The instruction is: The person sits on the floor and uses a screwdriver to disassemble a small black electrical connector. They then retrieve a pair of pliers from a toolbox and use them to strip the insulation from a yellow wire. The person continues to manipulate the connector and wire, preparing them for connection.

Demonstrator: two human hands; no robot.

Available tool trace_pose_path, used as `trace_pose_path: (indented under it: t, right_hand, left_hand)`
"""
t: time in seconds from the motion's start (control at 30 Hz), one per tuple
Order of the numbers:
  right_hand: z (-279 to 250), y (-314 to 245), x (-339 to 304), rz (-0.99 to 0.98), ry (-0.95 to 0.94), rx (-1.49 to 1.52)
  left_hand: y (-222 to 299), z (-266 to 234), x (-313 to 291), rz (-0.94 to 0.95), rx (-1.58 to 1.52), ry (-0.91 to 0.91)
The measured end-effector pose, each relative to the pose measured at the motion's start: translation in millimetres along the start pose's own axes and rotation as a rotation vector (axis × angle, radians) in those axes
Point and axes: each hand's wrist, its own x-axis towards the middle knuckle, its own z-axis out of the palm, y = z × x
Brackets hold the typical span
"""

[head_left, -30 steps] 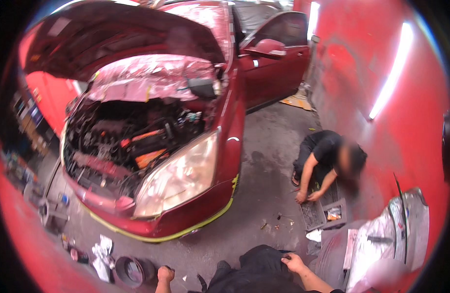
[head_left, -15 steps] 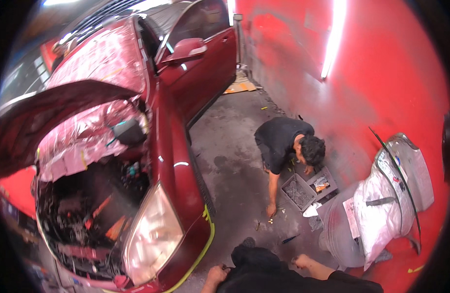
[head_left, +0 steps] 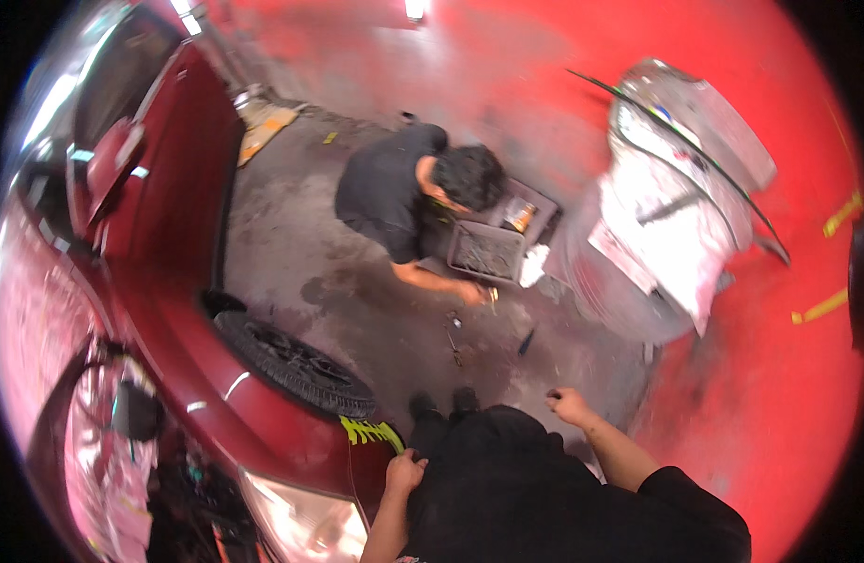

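Observation:
My left hand (head_left: 405,472) is beside my dark trousers, close to the dark red car's front corner, where yellow-green tape strips (head_left: 371,433) are stuck. Its fingers are curled in; whatever they may hold is hidden. My right hand (head_left: 570,406) is held out over the grey floor, fingers bent together, and any small thing in it cannot be made out. In front of me a crouching co-worker (head_left: 389,188) reaches down, a small pale piece at the fingertips. Small metal parts (head_left: 454,340) and a dark slim tool (head_left: 526,342) lie on the floor between us.
The car's front wheel (head_left: 296,366) and headlight (head_left: 305,521) are at my left. A grey bin of small dark pieces (head_left: 488,251) stands by the co-worker. At right, a wrapped grey car panel (head_left: 671,206) and a long thin dark strip lean near the red wall.
My view has swung right and down, so the car sits farther left. The co-worker's reaching hand has lifted from the floor parts toward the bin. Both my hands stay low and bent.

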Motion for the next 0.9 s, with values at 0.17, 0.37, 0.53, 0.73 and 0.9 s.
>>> trace_pose_path:
  t: [0.17, 0.37, 0.53, 0.73, 0.9]
  right_hand:
    - [22, 168, -107, 0.576, 0.206, -0.18]
    - [142, 220, -204, 0.617, -0.039, 0.405]
    - [202, 174, -173, 0.372, 0.02, 0.442]
    - [166, 187, -122, 0.321, 0.251, 0.48]
    - [76, 194, -81, 0.459, 0.537, 0.626]
  left_hand:
    - [1, -49, 38, 0.077, 0.055, -0.171]
    - [-3, -89, 82, 0.125, 0.238, -0.338]
    - [18, -88, 111, 0.21, 0.367, -0.381]
    - [61, -82, 145, 0.249, 0.485, -0.358]
    - [112, -71, 138, 0.234, 0.468, -0.296]
